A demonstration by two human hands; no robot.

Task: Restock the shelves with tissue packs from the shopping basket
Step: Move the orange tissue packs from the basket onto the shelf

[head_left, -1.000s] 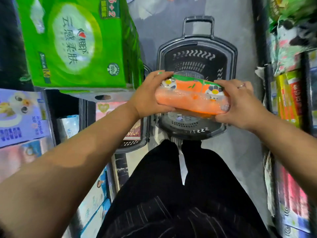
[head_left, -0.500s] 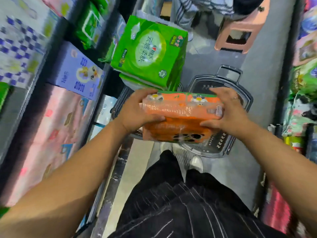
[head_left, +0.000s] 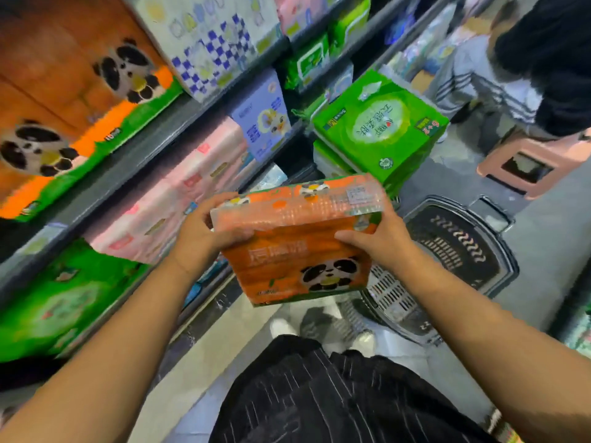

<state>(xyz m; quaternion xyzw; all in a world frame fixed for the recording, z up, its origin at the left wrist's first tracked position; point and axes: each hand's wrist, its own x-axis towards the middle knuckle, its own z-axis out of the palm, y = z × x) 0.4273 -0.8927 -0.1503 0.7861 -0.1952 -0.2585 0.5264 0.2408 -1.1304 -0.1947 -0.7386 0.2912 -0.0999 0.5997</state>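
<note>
Beside grey shelves [head_left: 153, 140], left hand [head_left: 201, 241] and right hand [head_left: 380, 238] clasp a glossy, boxy orange tissue pack [head_left: 297, 257].

Black trousers [head_left: 335, 398] with thin pale stripes, white-and-grey shoes [head_left: 315, 324]; forearms [head_left: 128, 314] bare

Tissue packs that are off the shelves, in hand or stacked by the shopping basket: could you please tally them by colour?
Orange: the orange panda pack, gripped by the left hand and the right hand: 1
Green: the upper green pack on the lower green pack, beside the shopping basket: 2
Total: 3
</note>
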